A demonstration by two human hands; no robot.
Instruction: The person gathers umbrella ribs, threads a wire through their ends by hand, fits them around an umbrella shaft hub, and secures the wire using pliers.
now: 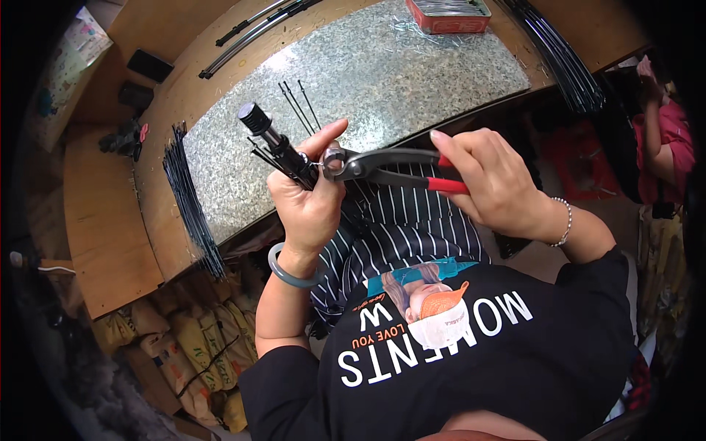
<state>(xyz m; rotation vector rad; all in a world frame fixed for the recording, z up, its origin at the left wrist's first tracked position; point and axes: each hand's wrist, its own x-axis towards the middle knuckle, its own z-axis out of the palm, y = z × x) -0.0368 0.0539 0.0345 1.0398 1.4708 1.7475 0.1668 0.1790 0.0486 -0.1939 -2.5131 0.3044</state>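
My left hand (305, 213) is closed around what looks like a black umbrella frame (273, 140), a dark shaft with a ridged black end and thin ribs sticking out. Its thumb and forefinger are beside the jaws of black pincers (382, 158) with red grip ends. My right hand (504, 176) grips the pincers by their handles. The jaws meet the frame's side, where a bit of thin wire shows; the exact bite is too small to make out. The frame's lower part is hidden behind my left hand.
A speckled stone slab (382, 66) covers part of the wooden table. Bundles of thin black ribs lie at its left edge (187, 198) and far right (551, 51). A red tin (447, 18) of metal wires stands at the back, black shafts (254, 44) behind left. Another person (665, 140) sits at right.
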